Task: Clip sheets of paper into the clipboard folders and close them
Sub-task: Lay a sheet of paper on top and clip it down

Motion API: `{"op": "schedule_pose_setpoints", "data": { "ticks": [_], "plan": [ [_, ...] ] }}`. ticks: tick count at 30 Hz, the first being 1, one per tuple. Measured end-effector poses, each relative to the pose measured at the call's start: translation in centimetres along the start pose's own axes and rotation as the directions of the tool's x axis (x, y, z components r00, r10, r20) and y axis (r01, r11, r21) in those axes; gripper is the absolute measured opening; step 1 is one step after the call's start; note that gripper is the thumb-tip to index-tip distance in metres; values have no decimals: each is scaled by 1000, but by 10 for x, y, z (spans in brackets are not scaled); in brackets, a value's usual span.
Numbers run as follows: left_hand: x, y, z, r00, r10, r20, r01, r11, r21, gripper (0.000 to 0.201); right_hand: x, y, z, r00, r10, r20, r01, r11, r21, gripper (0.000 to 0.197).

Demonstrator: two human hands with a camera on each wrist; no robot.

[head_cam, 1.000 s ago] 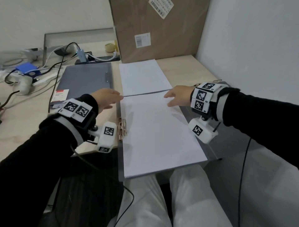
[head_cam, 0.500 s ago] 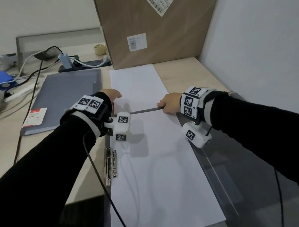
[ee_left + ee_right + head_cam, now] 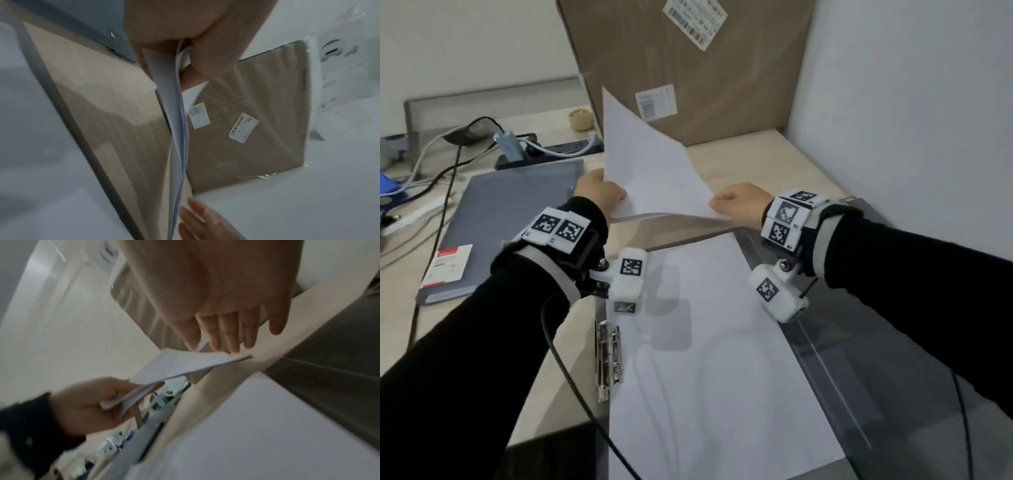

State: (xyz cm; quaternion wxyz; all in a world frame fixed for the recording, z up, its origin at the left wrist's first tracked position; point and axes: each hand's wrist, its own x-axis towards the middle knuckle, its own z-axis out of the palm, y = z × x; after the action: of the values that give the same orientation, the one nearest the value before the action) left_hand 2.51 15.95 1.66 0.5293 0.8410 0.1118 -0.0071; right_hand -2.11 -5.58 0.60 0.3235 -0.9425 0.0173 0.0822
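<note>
Your left hand pinches the near left corner of a thin stack of paper sheets; the left wrist view shows the thumb and fingers closed on the stack's edge, with several sheets fanned between them. Your right hand has the near right corner of the same stack. In the right wrist view its fingers extend almost straight down onto the paper edge, and whether the thumb closes against them cannot be determined. The stack is raised off the worktop between your two hands, tilted with its far corner up and leaning toward the cardboard box that stands at the far edge of the worktop against the wall.

Directly below and on the near side of both hands lies the open clipboard folder, overhanging the worktop's near edge. A white sheet lies flat on its board, and the metal clip runs along the sheet's left edge. The folder's translucent cover lies spread to the right, beneath your right forearm.

A second, closed grey folder rests on the worktop left of your left hand, near the power strip and cables at the far left.
</note>
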Motion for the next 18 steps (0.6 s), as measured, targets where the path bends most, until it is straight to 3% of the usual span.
{"op": "schedule_pose_setpoints", "data": {
  "ticks": [2, 4, 6, 8, 12, 15, 18],
  "plan": [
    [-20, 1, -8, 994, 108, 11, -105, 984, -144, 42, -4, 2, -18, 994, 57, -98, -41, 987, 158, 62],
    [-46, 1, -14, 969, 222, 112, -178, 934, -309, 38, -13, 3, -38, 988, 127, -89, -83, 918, 388, 75],
    [-72, 0, -18, 934, 300, 193, -198, 887, -418, 35, -24, 7, -56, 993, 115, -32, -69, 768, 636, 50],
    [-91, -6, -19, 920, 312, 237, -191, 885, -424, 35, -42, 10, -70, 999, 41, 16, -38, 624, 781, 32],
    [-116, -9, -15, 906, 275, 321, -160, 926, -341, 29, -76, 13, -75, 996, -64, -61, 85, 528, 845, 27],
    [-128, -7, -9, 904, 251, 346, -86, 900, -428, 32, -100, 18, -55, 993, -42, -114, 119, 496, 860, 38],
    [-143, -11, 3, 912, 247, 327, -51, 859, -509, 23, -121, 28, -23, 995, 12, -95, 75, 513, 855, 40]
  ]
}}
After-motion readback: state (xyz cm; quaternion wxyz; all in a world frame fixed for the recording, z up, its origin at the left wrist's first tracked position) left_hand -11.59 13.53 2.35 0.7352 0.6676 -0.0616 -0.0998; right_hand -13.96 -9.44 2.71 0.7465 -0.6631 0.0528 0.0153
